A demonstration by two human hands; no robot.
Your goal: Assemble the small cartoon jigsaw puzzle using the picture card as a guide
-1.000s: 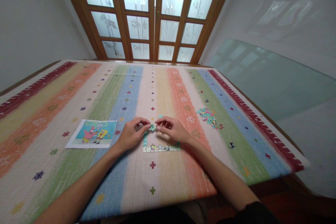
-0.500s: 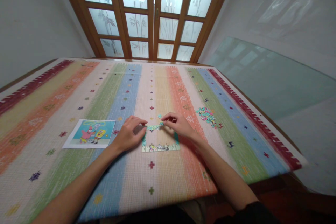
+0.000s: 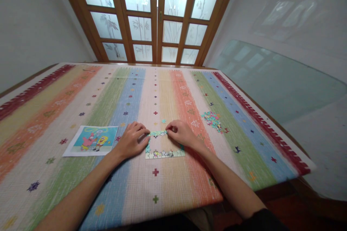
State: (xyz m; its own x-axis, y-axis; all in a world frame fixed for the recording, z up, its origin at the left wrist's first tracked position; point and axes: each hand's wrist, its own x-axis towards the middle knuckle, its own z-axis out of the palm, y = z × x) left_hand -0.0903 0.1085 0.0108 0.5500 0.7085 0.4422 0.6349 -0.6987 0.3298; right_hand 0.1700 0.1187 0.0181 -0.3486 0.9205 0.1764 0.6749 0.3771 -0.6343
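Note:
A partly built jigsaw frame [image 3: 164, 153] lies on the striped tablecloth [image 3: 81, 94] in front of me. Its top strip [image 3: 158, 133] runs between my two hands. My left hand [image 3: 132, 140] rests palm down at the frame's left end, fingers curled, fingertips touching the strip. My right hand [image 3: 183, 134] lies at the right end, fingers bent and pressing the strip's end down. A single loose piece [image 3: 163, 121] sits just beyond the frame.
A cartoon reference picture [image 3: 91, 140] lies to the left of my left hand. A heap of several loose puzzle pieces [image 3: 213, 120] is to the right. The table's right edge [image 3: 260, 112] borders a glass panel. Frosted wooden doors [image 3: 151, 14] stand behind the table.
The short strip of joined pieces that both hands pinched above the cloth now lies flat as the frame's top edge. Both hands have lowered onto the table and flattened.

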